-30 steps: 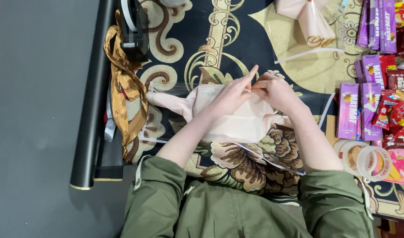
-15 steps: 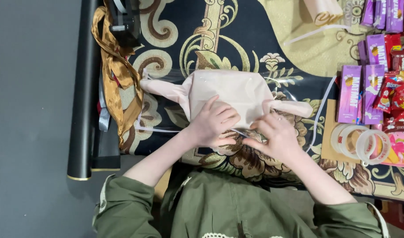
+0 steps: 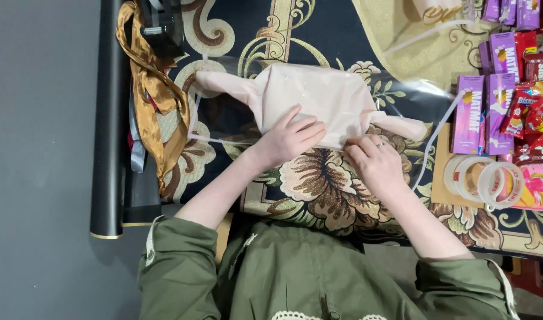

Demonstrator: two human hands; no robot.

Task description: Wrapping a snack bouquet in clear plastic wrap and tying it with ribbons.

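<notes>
Right, I'm looking straight down at a pale pink wrapped parcel [image 3: 322, 98] lying on the dark ornate cloth [image 3: 319, 195] that covers the counter. Its long axis runs left to right across my view, with one twisted tail of wrapping pointing left toward the gold ribbon [image 3: 150, 89] and the other tail pointing right and slightly toward me, near the purple boxes [image 3: 468, 114]. A clear plastic sheet [image 3: 215, 127] lies under it and spreads past both ends.

My left hand [image 3: 289, 139] comes in from below, forearm angled up and to the right, palm down; its fingers [image 3: 307, 125] are spread a little and press flat on the parcel's near edge, holding it down, not closed round anything. My right hand [image 3: 375, 160] sits just beside it, at the right near corner, wrist bent back toward me, a ring on one finger. Its fingertips are drawn together and pinch at the wrap's edge there; I cannot tell how firmly they hold.

Well apart to the right, rolls of clear tape [image 3: 484, 181] rest on a small board, with red snack packets [image 3: 529, 115] beyond. A black tube [image 3: 108, 130] lies along the left side.
</notes>
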